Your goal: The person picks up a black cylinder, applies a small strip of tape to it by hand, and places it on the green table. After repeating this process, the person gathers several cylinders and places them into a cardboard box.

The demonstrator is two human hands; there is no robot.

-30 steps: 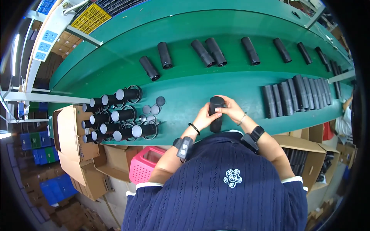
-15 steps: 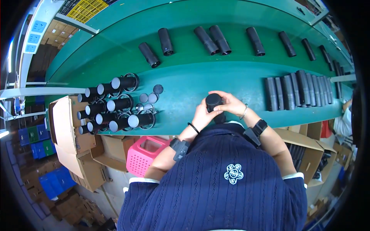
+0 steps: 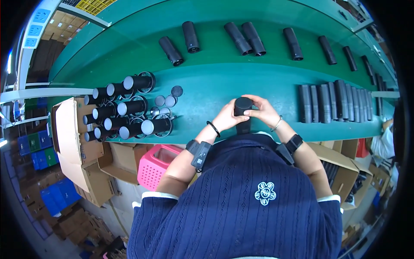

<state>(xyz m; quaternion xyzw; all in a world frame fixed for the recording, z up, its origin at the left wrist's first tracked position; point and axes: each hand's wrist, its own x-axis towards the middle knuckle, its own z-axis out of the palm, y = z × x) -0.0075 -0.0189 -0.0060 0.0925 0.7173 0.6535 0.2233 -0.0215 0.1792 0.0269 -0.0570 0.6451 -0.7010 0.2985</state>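
Note:
Near the front edge of the green table, a black cylinder [image 3: 243,127] points up toward me, with a round black cap [image 3: 243,103] at its upper end. My left hand [image 3: 227,118] is closed around its left side. From the right, my right hand [image 3: 264,113] grips the same piece, its thumb by the cap's rim. Both thumbs nearly meet at the front, just below the cap. Whether the cap is fully seated cannot be made out. To the left lie several small round discs [image 3: 160,100], grey and black.
Black cylinders with pale round ends and ring-shaped parts [image 3: 156,126] lie in rows on the left. Several black tubes [image 3: 324,103] stand packed together at the right. More tubes [image 3: 191,37] lie spaced along the darker green strip behind. Below are a pink basket [image 3: 151,172] and cardboard boxes [image 3: 334,168].
The view has shifted slightly. The held cylinder's body now shows below the cap, between my hands. My fingers have moved a little around the cap, and both hands still grip the piece.

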